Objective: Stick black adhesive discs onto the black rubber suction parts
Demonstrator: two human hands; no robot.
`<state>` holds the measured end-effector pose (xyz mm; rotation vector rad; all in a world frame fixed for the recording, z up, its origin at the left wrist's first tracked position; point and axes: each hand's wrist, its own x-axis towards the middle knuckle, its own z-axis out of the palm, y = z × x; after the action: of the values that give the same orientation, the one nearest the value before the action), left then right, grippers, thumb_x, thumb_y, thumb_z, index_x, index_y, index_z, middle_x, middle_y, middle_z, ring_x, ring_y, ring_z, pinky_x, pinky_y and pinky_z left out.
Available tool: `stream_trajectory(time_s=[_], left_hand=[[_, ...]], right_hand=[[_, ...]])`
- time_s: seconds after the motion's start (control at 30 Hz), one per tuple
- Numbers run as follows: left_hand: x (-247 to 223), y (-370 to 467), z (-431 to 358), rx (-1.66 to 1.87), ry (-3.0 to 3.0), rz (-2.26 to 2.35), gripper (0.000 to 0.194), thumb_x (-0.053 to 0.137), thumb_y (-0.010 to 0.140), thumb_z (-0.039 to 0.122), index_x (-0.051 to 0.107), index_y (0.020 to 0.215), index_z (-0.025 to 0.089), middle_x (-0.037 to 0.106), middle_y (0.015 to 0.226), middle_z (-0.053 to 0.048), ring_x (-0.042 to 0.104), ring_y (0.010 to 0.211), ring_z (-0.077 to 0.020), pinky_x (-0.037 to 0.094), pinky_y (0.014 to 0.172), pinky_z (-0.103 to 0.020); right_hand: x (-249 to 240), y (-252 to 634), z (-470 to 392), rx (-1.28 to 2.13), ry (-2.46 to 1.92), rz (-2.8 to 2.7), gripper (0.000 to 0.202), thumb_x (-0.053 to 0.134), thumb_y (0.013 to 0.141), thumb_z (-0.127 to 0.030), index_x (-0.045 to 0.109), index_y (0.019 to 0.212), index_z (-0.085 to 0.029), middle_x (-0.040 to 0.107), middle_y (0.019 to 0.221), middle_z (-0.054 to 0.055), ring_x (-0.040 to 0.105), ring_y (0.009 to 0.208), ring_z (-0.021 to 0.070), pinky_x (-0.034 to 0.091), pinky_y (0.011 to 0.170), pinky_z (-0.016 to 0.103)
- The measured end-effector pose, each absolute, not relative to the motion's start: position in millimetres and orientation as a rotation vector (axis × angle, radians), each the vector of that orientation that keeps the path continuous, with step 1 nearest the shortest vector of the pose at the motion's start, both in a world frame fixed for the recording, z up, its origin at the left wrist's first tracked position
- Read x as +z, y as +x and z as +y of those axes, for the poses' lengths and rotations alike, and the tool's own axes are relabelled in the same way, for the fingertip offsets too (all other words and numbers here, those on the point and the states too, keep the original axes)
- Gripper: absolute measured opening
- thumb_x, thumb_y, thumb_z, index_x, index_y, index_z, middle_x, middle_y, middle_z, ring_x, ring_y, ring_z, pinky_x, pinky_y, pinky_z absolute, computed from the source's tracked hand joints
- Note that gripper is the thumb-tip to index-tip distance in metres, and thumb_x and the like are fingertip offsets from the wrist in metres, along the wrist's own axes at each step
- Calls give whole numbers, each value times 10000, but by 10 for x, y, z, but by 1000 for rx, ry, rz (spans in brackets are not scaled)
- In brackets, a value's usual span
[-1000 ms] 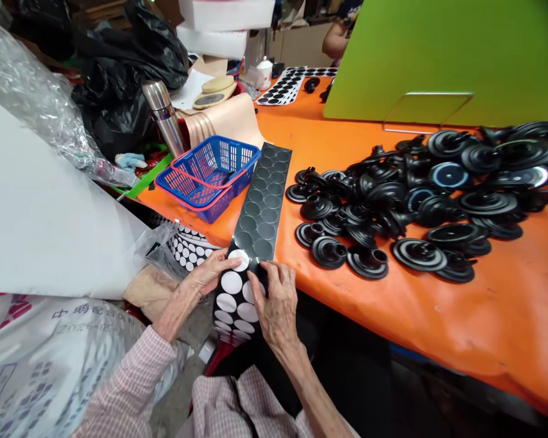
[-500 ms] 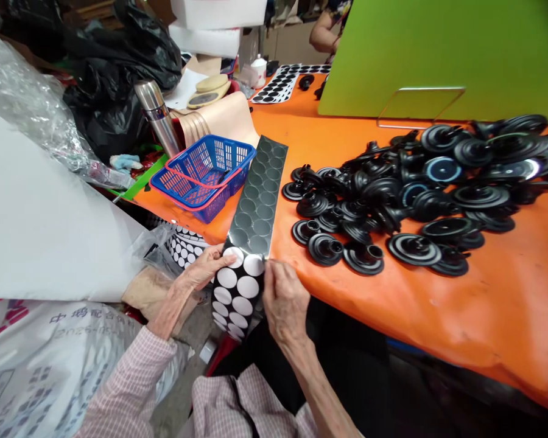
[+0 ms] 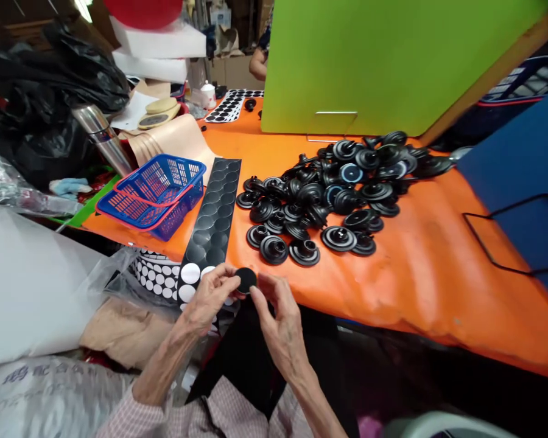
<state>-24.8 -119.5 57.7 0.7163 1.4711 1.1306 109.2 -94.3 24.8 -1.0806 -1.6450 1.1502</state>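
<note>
In the head view, 1 black disc sits at the left hand's fingertips, just beside the right hand. It looks thin and light, probably bendy, so its rim seems the best hold. The left hand pinches it, fingers curled, forearm reaching up and inward. The right hand's thumb tip is at the disc's edge, fingers bent; whether it grips too, I cannot tell.
</note>
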Motion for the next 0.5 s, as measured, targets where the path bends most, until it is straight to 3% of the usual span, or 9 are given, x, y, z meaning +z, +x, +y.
stream_trajectory(time_s=[0.1, 0.2, 0.3, 0.4, 0.5], left_hand=[[622, -49, -976, 985, 1076, 1783, 341, 536, 846, 462, 621, 1035, 191, 636, 952, -63, 577, 598, -132, 467, 649, -308], [598, 138, -689, 985, 1466, 2147, 361, 564, 849, 408, 595, 1147, 205, 571, 1131, -103, 599, 770, -191, 479, 764, -368], [511, 228, -429, 923, 1761, 2090, 269, 623, 812, 266, 610, 1073, 202, 593, 1092, -106, 542, 1043, -281, 445, 905, -425], [470, 183, -347, 1123, 1594, 1924, 166, 617, 805, 209, 599, 970, 199, 629, 1044, -90, 531, 1066, -267, 422, 965, -442], [524, 80, -455, 1309, 981, 1519, 240, 610, 826, 325, 542, 1020, 202, 648, 1012, -63, 608, 939, -211, 511, 848, -378]], right_hand=[[311, 1298, -828, 1214, -1245, -1348, 230, 557, 880, -424, 568, 836, -199, 594, 711, -10, 589, 636, 131, 515, 621, 261], [395, 1504, -728, 1182, -1273, -1172, 273, 615, 818, -474, 566, 813, -205, 563, 707, -23, 552, 625, 122, 485, 612, 249], [449, 1719, -657, 1205, -1277, -1154, 296, 658, 769, -490, 580, 798, -206, 566, 741, -15, 552, 666, 126, 480, 644, 252], [441, 1877, -621, 1193, -1305, -1198, 281, 655, 774, -480, 589, 775, -208, 542, 686, -22, 519, 631, 120, 457, 608, 240], [423, 1897, -620, 1247, -1265, -1227, 254, 654, 788, -458, 597, 803, -211, 552, 672, -23, 515, 591, 115, 452, 559, 234]])
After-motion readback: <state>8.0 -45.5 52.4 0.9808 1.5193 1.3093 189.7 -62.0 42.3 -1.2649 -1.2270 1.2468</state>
